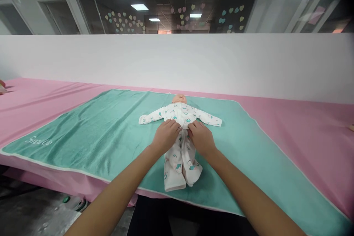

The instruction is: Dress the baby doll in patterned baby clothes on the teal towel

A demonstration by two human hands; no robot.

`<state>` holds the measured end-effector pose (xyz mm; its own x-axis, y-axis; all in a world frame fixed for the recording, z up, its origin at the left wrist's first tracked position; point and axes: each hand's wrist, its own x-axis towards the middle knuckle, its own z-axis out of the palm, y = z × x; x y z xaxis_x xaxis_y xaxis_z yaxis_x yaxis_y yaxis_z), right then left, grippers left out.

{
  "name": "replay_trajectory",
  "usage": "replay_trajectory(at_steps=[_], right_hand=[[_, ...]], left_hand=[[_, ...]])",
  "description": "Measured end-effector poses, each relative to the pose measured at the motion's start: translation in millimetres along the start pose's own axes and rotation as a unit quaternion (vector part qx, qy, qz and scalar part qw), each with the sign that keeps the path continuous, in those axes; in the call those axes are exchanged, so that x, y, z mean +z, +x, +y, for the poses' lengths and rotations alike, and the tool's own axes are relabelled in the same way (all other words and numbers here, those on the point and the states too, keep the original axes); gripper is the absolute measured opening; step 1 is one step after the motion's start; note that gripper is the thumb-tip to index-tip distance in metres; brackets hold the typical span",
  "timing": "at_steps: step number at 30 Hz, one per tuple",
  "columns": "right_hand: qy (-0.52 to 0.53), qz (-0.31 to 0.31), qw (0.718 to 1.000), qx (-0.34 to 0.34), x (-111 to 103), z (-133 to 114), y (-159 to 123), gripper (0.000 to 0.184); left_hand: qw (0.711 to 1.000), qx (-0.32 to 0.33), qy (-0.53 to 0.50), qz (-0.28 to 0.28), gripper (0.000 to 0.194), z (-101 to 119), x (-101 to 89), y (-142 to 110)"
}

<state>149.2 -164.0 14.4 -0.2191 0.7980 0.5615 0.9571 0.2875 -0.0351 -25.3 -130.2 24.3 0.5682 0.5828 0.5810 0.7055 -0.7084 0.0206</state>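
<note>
A baby doll (179,98) lies on its back on a green blanket (118,132), head away from me. It wears a white long-sleeved baby shirt (177,110) with a small teal print; both sleeves are stretched out sideways. Matching baby trousers (174,167) cover its legs, and their ends point toward me. My left hand (168,131) is closed at the shirt's lower edge, left of the middle. Opposite it, my right hand (201,134) pinches the same hem on the right. Whether the fingertips also catch the trouser waistband is hidden.
A pink cover (312,129) spreads beneath the blanket. Behind it rises a low white wall (177,62) with dark glass above. Below the front left edge, a clear plastic bottle (72,202) with a green cap is on the floor.
</note>
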Motion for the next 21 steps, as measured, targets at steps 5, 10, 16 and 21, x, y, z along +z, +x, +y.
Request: replay_trajectory(at_steps=[5,10,16,21], right_hand=[[0.042,-0.031,0.998,-0.045,-15,9,-6,0.019],[0.226,-0.144,0.960,-0.081,-35,17,-46,0.020],[0.266,-0.217,0.939,-0.019,-34,2,-93,0.020],[0.212,-0.146,0.966,0.033,-39,-17,-101,0.007]], left_hand=[[0.994,-0.024,-0.086,-0.059,0.013,26,-20.6,-32],[0.988,0.000,-0.130,-0.086,0.056,71,-36.7,-81],[0.996,-0.024,-0.061,-0.067,0.051,91,-13.0,-98],[0.998,0.007,-0.039,-0.044,0.050,84,-12.4,-83]])
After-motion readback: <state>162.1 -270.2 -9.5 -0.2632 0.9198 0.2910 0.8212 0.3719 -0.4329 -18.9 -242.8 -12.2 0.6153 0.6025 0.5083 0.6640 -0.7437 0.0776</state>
